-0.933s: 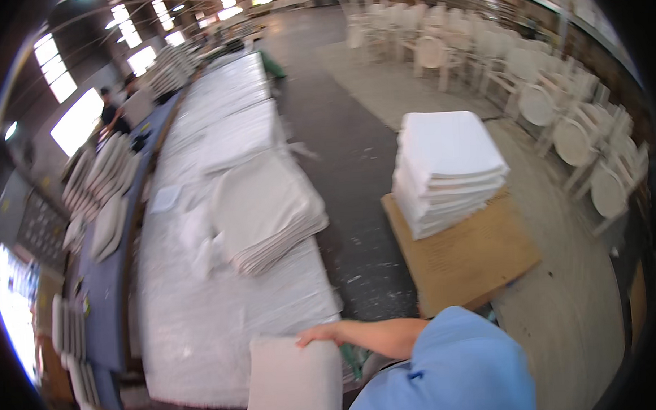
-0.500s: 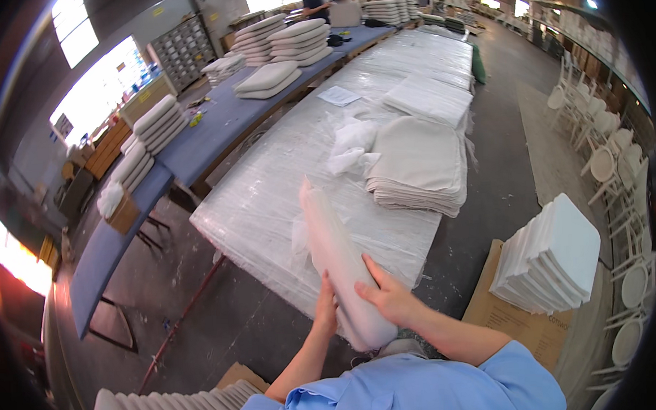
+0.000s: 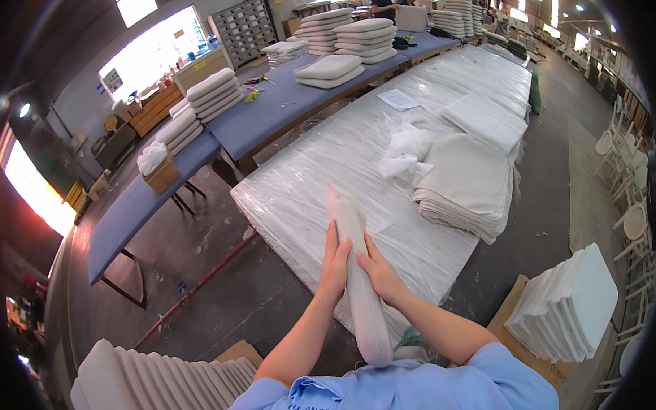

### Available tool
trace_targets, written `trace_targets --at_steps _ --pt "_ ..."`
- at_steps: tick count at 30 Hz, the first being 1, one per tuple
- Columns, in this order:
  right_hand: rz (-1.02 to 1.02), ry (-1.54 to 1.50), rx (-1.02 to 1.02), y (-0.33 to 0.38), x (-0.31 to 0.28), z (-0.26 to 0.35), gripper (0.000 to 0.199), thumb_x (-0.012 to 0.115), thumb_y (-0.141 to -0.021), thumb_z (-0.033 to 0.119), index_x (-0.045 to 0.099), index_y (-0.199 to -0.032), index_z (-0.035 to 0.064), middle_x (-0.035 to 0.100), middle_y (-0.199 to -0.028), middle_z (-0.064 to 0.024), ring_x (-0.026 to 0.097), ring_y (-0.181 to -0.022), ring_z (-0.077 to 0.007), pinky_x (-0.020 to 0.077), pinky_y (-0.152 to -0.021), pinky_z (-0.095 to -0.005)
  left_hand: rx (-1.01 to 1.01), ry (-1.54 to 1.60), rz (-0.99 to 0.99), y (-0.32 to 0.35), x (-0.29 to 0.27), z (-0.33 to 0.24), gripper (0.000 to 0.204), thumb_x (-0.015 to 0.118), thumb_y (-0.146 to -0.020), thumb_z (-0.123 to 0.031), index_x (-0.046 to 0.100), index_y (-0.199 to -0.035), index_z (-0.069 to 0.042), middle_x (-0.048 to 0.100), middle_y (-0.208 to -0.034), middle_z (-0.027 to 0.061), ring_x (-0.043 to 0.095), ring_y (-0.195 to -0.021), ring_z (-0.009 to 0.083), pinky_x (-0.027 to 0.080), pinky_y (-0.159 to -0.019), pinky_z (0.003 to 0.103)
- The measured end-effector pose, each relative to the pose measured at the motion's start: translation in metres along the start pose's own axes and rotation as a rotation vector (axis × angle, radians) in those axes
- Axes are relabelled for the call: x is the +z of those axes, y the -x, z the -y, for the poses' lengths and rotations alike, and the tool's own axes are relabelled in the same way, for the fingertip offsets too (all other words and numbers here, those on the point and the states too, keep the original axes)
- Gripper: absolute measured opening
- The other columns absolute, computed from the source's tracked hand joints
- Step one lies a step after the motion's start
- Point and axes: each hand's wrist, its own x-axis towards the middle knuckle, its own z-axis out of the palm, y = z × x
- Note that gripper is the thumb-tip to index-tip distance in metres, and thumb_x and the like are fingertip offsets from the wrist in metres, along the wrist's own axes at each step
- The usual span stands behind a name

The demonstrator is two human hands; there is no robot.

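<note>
Beige, flat fabric cushion (image 3: 369, 315) stands edge-up. Our left hand (image 3: 335, 264) and right hand (image 3: 381, 272) (fingers extended) press its sides.

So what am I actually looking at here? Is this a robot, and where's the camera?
No robot here: these are a person's bare left hand and right hand. The camera is the left of two wide fisheye ones worn on the head, looking down, so straight edges bend. Between them, the hands hold a long-looking, off-white padded cushion, seen edge-on. Ahead is a broad table covered in shiny, clear plastic, bearing a stack of flat, beige fabric-like pieces, crumpled, thin white wrapping and a white paper sheet.
</note>
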Motion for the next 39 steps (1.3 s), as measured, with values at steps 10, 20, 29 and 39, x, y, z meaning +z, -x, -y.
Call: trace_targets --at_steps 10,20,29,39 --pt "-0.178 0.235 -0.055 -0.196 -0.062 0.003 0.067 0.039 -0.106 0.058 0.066 -0.12 -0.0012 0.068 -0.121 -0.0212 0.062 -0.115 -0.0305 0.0431 -0.101 -0.0413 -0.086 -0.143 -0.062 -0.124 0.019 0.002 0.073 0.062 -0.099 -0.026 0.029 -0.159 -0.002 0.062 -0.117 0.0134 0.06 -0.106 0.0191 0.049 -0.094 0.031" --pt "-0.313 0.328 -0.272 -0.247 -0.041 -0.005 0.062 0.064 -0.099 0.043 0.048 -0.054 0.0032 0.041 -0.051 0.0004 0.034 -0.052 -0.0128 0.0303 -0.051 -0.0403 -0.142 -0.499 -0.214 -0.121 0.016 0.008 0.079 0.058 -0.097 -0.043 0.031 -0.157 0.0 0.052 -0.144 0.0317 0.051 -0.136 0.0393 0.039 -0.112 0.04" --pt "-0.383 0.34 -0.276 -0.231 -0.04 -0.017 0.048 0.059 -0.102 0.042 0.061 -0.078 0.0003 0.056 -0.069 -0.0036 0.048 -0.066 -0.0154 0.0415 -0.063 -0.0369 -0.247 -0.532 -0.019 -0.119 -0.002 -0.024 0.076 0.065 -0.088 -0.04 0.045 -0.148 0.002 0.063 -0.13 0.0217 0.063 -0.116 0.0308 0.049 -0.1 0.039" --pt "-0.069 0.206 0.461 0.066 -0.145 -0.154 0.045 0.055 -0.107 0.037 0.062 -0.133 0.0014 0.067 -0.114 -0.0058 0.061 -0.104 -0.0149 0.0488 -0.086 -0.0317 -0.229 -0.032 -0.18 -0.154 -0.018 0.015 0.048 0.069 -0.081 -0.024 0.061 -0.118 0.005 0.067 -0.103 0.0172 0.068 -0.083 0.0259 0.057 -0.073 0.041"
